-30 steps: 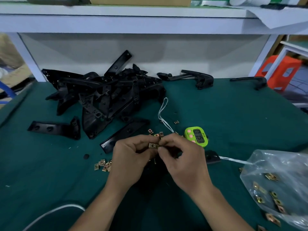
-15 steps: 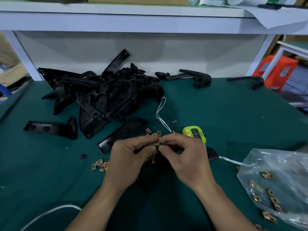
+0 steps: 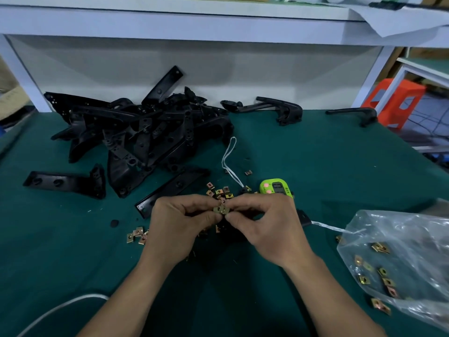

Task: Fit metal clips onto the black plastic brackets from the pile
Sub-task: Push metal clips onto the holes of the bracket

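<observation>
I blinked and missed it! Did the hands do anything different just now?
Hardly. The left hand and right hand still pinch the same metal clip between them, with fingertips shifting slightly. Nothing was picked up or dropped. The bracket pile, green timer and bag stayed put.

Odds and ends on the dark green bench mat [image 3: 340, 154]

A lime-green digital timer [image 3: 275, 189] with pink buttons lay near the middle of the mat, with a thin white cord loop [image 3: 228, 156] trailing away behind it. A crumpled clear plastic bag [image 3: 401, 229] sat at the right edge, and a white cable [image 3: 60, 310] curved in at the near left. A white-painted shelf [image 3: 170, 23] ran overhead, white paper [image 3: 388, 20] drooping off its right end. An orange plastic stool [image 3: 398, 103] stood beyond the bench.
</observation>
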Demonstrator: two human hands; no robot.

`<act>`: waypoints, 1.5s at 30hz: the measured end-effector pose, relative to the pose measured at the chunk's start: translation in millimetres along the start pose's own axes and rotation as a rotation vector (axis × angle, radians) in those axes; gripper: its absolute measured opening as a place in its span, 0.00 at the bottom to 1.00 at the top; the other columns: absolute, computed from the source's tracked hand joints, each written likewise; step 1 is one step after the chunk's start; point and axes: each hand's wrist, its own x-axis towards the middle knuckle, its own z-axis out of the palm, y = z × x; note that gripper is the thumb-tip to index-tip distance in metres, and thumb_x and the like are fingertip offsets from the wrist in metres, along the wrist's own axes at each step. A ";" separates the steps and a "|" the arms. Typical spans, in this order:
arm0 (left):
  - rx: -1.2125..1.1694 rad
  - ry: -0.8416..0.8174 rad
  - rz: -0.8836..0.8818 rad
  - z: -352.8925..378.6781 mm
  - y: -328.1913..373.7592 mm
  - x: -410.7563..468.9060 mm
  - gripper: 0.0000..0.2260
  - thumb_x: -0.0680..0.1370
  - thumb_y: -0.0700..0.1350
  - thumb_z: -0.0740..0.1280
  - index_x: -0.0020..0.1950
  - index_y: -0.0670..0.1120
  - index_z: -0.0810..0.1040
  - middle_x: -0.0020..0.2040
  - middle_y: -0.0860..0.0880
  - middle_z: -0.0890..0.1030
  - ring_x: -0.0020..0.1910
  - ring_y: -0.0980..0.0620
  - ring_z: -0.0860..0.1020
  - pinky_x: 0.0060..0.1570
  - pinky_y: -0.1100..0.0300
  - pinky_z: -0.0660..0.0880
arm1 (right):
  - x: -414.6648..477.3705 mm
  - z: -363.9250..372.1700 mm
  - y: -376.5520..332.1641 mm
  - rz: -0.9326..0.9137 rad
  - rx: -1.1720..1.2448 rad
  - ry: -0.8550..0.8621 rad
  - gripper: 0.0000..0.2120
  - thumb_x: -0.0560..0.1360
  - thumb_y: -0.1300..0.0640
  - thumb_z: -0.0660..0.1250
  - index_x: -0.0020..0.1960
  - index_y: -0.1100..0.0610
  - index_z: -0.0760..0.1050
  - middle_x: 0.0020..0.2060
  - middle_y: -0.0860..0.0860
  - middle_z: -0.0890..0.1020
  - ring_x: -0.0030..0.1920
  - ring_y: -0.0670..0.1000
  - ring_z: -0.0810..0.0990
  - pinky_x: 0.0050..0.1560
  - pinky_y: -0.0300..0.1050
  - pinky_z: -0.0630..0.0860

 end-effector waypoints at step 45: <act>-0.374 0.124 -0.274 0.4 1.7 1.6 0.12 0.75 0.31 0.71 0.45 0.47 0.88 0.42 0.42 0.86 0.40 0.51 0.85 0.36 0.63 0.79 | -2.5 22.7 7.1 0.236 -0.766 -0.093 0.31 0.58 0.24 0.64 0.48 0.45 0.66 0.41 0.40 0.76 0.46 0.47 0.74 0.60 0.48 0.63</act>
